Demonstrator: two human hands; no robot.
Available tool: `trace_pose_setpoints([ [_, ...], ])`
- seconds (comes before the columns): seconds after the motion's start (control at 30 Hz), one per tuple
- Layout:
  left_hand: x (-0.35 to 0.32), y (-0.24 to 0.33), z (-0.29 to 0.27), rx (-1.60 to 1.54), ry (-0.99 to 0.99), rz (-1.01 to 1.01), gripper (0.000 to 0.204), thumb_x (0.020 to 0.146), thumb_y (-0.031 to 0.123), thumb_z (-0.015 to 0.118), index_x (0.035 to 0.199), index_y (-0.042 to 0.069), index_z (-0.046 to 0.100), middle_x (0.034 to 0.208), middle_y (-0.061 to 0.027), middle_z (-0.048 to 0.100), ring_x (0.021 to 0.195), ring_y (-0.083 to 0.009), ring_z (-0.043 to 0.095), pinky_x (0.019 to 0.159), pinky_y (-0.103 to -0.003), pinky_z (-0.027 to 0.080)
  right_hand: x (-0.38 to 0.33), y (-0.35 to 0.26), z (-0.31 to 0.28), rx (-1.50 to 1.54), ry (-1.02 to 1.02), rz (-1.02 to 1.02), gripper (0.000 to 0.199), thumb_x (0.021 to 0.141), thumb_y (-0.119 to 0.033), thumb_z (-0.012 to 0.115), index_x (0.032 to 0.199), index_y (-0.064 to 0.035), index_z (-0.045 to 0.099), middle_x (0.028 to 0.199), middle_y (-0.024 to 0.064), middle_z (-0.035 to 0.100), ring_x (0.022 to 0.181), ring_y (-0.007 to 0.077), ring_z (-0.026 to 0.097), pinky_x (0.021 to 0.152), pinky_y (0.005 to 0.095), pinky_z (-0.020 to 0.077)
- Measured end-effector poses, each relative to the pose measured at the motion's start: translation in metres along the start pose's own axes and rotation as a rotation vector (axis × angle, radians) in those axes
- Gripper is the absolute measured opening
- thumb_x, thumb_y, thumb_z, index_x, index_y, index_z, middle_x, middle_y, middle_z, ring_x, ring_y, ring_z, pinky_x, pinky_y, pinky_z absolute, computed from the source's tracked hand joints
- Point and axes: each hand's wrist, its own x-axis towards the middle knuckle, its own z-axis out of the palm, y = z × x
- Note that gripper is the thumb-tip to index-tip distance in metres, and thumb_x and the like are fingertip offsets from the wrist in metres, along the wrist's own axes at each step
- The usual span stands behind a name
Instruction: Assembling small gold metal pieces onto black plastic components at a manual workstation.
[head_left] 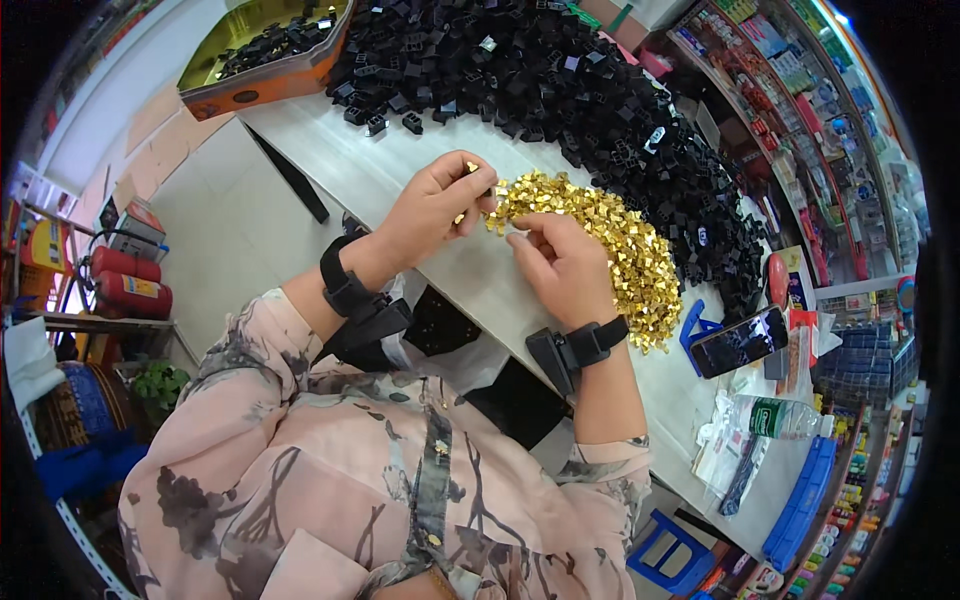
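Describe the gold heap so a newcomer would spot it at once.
On the long pale table, a broad spread of black pieces covers the far side. The heap of gold pieces lies along its near edge, beside the right hand. Its shiny colour and smaller pieces set it apart from the black ones.

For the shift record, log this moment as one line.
Left hand: holds small gold pieces | right hand: at near edge of gold pile | beyond: heap of black parts | on right: phone, clear bottle
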Motion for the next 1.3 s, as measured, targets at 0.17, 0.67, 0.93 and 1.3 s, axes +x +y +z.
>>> trace_pose_setpoints([
  [0.17, -0.002, 0.000, -0.003, 0.135, -0.133, 0.022, 0.014, 0.092, 0.017, 0.053, 0.099, 0.006, 0.056, 0.078, -0.0006, 0.059, 0.057, -0.0049, 0.050, 0.048, -0.019, 0.038, 0.001, -0.015, 0.007, 0.481, -0.022, 0.381, 0.020, 0.090, -0.015, 0.058, 0.107, -0.0040, 0.061, 0.075, 0.0005, 0.061, 0.063, 0.0048, 0.054, 0.055, 0.0201, 0.0439],
  [0.67, -0.041, 0.001, 0.082, 0.937, -0.633, 0.584, 0.030, 0.078, 0.007, 0.063, 0.108, 0.011, 0.063, 0.076, -0.0108, 0.063, 0.065, -0.0304, 0.061, 0.056, -0.038, 0.049, 0.005, 0.005, 0.013, 0.512, 0.241, 0.324, 0.024, 0.089, -0.013, 0.058, 0.111, -0.0027, 0.058, 0.070, -0.0014, 0.056, 0.061, 0.0047, 0.054, 0.055, 0.0197, 0.0442],
  [0.93, -0.043, -0.002, 0.083, 1.029, -0.662, 0.419, 0.046, 0.078, 0.007, 0.061, 0.122, 0.016, 0.055, 0.075, -0.0122, 0.063, 0.067, -0.0327, 0.061, 0.058, -0.041, 0.049, 0.011, 0.004, 0.008, -0.044, 0.352, -0.036, 0.025, 0.086, -0.012, 0.061, 0.111, -0.0072, 0.058, 0.074, 0.0037, 0.061, 0.059, 0.0131, 0.059, 0.053, 0.0256, 0.0473],
  [1.3, -0.040, -0.007, 0.085, 0.893, -0.800, 0.279, 0.057, 0.078, 0.006, 0.057, 0.133, 0.017, 0.046, 0.085, -0.0174, 0.063, 0.071, -0.0369, 0.061, 0.065, -0.042, 0.049, 0.021, 0.002, 0.012, -0.356, 0.383, -0.209, 0.033, 0.082, -0.012, 0.061, 0.114, -0.0136, 0.053, 0.084, 0.0079, 0.062, 0.065, 0.0269, 0.061, 0.055, 0.0355, 0.0511],
])
